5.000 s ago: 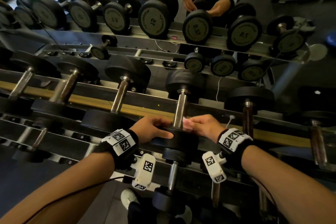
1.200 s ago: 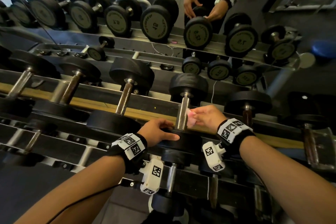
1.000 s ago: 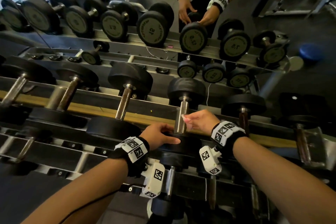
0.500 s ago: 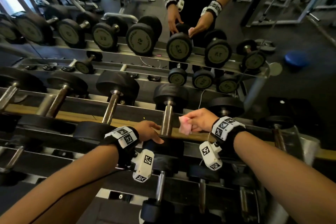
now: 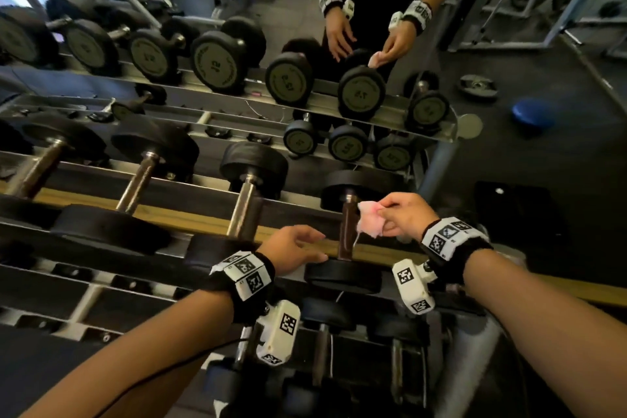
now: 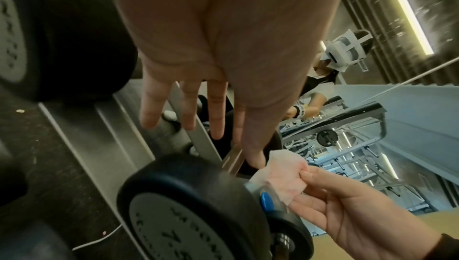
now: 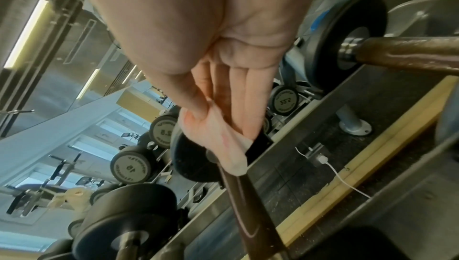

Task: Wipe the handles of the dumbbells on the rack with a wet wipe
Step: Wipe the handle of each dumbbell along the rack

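The right hand pinches a crumpled pale pink wet wipe between thumb and fingertips, and the wipe hangs just beside the dark brown handle of a black round-headed dumbbell lying across the grey metal dumbbell rack. In the right wrist view the wipe droops from the fingers and its lower edge meets the far end of that brown handle, near the dumbbell's far head. The left hand holds nothing: its fingers are straight and spread, reaching toward the near head of the same dumbbell, with the fingertips close to the head's rim; whether they touch it cannot be told. The left wrist view shows the spread fingers above the rack's rails and the right hand with the wipe beside the grey-faced dumbbell head.

To the left of the brown-handled dumbbell, on the same rack, lie three larger black dumbbells with bright steel handles. A strip of yellow wood runs under the handles along the rack. Behind the rack stands a mirror reflecting the dumbbells and the person's arms.
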`<act>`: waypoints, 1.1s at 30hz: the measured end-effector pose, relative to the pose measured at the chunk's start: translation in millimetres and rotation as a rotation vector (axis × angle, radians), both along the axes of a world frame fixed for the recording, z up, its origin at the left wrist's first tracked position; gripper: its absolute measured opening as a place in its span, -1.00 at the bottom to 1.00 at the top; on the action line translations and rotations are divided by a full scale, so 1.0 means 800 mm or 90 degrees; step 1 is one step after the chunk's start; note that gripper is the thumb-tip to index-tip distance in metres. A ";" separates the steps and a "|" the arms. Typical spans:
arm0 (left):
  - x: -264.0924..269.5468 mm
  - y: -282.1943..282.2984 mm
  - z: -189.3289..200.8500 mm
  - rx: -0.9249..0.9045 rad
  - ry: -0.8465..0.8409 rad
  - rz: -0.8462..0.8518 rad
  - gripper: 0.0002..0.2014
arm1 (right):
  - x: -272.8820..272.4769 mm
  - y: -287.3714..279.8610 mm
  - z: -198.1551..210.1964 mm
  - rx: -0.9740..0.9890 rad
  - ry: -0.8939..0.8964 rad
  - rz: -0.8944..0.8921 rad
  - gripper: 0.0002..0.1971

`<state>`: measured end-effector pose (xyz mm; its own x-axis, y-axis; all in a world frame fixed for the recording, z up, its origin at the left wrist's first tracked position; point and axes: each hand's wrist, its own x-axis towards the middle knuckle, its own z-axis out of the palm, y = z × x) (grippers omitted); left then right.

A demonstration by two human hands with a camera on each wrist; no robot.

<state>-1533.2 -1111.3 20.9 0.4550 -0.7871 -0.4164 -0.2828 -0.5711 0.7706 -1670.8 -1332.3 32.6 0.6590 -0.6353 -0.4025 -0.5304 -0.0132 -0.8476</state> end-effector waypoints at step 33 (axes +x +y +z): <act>-0.022 -0.009 -0.049 0.037 0.130 0.096 -0.79 | 0.030 0.008 -0.103 0.090 -0.101 -0.021 -0.85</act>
<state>-1550.4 -1118.4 -18.0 0.4675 -0.6891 -0.5537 -0.0332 -0.6396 0.7680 -1646.8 -1325.6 -49.6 0.7010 -0.6022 -0.3820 -0.3879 0.1275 -0.9129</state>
